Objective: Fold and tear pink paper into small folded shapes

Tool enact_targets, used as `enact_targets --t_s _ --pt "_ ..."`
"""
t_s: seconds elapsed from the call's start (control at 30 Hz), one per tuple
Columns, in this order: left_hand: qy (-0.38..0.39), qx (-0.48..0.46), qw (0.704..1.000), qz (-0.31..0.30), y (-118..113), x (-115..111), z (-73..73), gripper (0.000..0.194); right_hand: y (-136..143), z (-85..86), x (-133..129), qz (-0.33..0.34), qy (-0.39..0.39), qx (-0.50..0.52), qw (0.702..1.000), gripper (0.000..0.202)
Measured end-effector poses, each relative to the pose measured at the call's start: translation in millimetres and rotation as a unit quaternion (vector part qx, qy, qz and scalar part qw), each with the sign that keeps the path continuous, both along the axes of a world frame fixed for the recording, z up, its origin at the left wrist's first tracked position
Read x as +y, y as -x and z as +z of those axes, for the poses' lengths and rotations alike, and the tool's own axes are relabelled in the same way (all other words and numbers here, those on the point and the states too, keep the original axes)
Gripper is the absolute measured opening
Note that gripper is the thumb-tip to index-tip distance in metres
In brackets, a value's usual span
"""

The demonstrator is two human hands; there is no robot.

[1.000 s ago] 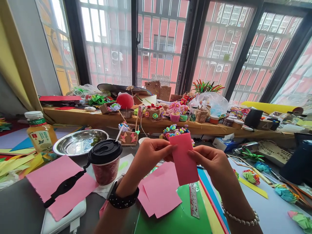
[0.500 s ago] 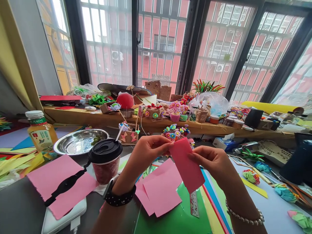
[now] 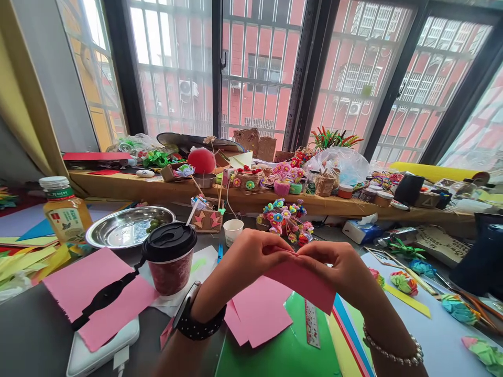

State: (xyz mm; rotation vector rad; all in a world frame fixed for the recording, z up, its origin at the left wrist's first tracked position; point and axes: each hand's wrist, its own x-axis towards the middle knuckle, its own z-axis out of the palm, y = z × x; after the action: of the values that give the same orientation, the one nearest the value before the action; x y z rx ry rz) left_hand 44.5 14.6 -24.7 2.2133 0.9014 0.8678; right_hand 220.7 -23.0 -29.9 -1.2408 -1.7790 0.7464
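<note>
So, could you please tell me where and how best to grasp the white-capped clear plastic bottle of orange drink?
Grip the bottle by its labelled body, probably from the left: it stands upright, with the round metal plate close on its right, flat blue paper opposite.

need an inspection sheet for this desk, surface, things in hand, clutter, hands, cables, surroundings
surface: grey desk, with a green sheet below the hands
things in hand: pink paper; loose pink sheets and a ruler lie on the green sheet
clutter: cup, bottle and metal plate to the left; flowers beyond the hands
hands: left hand and right hand both pinch the pink paper
cables: white plug by a white box; whether inserted, unclear
surroundings: crowded ledge, barred windows behind
</note>
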Motion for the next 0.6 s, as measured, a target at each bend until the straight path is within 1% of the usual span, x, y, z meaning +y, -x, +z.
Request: enact_targets --t_s 0.17,0.33,0.4,0.5,0.6 --pt "-0.051 0.011 0.998 0.046 -1.7 -0.5 1.0 0.016 -6.0 -0.2 2.7 -0.004 0.01 0.009 1.0 0.021" --pt "-0.105 0.023 0.993 0.056 -5.1 -3.8 4.2 0.012 -5.0 1.5 -0.2 -0.002 -0.022 -0.024 0.999 0.019" --pt "-0.12 0.024 0.991 0.059 -5.6 -5.2 4.8 0.011 -5.4 2.1 -0.7 0.001 -0.02 -0.028 0.999 0.019" --pt "-0.128 0.014 0.989 0.066 -3.0 -6.0 5.9 0.012 -11.4 1.6 1.5 0.014 0.008 -0.005 1.0 0.019" --pt "-0.124 -0.004 0.99 0.074 1.8 -5.2 8.0 0.011 -20.0 0.2 4.7 0.006 0.024 0.058 0.998 0.019"
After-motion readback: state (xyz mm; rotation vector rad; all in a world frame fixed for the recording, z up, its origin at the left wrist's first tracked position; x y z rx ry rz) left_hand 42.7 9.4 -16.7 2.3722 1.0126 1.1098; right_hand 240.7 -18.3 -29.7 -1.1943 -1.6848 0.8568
